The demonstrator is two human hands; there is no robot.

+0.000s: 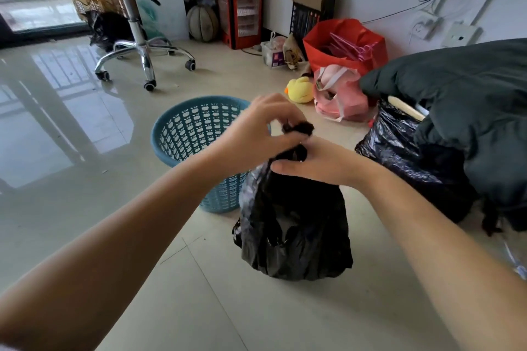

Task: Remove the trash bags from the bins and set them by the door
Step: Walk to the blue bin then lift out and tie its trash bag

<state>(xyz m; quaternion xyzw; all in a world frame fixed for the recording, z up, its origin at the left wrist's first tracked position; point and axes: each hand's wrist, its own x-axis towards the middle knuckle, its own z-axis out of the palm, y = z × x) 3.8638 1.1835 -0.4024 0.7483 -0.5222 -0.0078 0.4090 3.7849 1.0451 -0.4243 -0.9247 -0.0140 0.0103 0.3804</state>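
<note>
Black trash bag (296, 225) stood on the tiled floor (256, 308), out of and just beside the blue lattice waste basket (185, 134), which sat behind and to its left. Both hands met at the gathered neck. The left hand (256, 131) pinched the twisted tuft of film at the very top, its fingers curled over it; the right hand (316, 162) lay just below, thumb and fingers closed round the neck where the film bunched. The bag's body hung beneath both hands, resting on the tiles.

Risks, as judged from this arrangement: the thin film could tear at the neck if the twist were pulled hard against the weight below, and a loose knot could slip open once the bag was lifted, spilling its contents. The bag could also tip toward the basket if released before it was tied.

A second, larger black bag (399, 145) lay well to the right under a dark padded jacket (470, 100). No door was identifiable with certainty.
</note>
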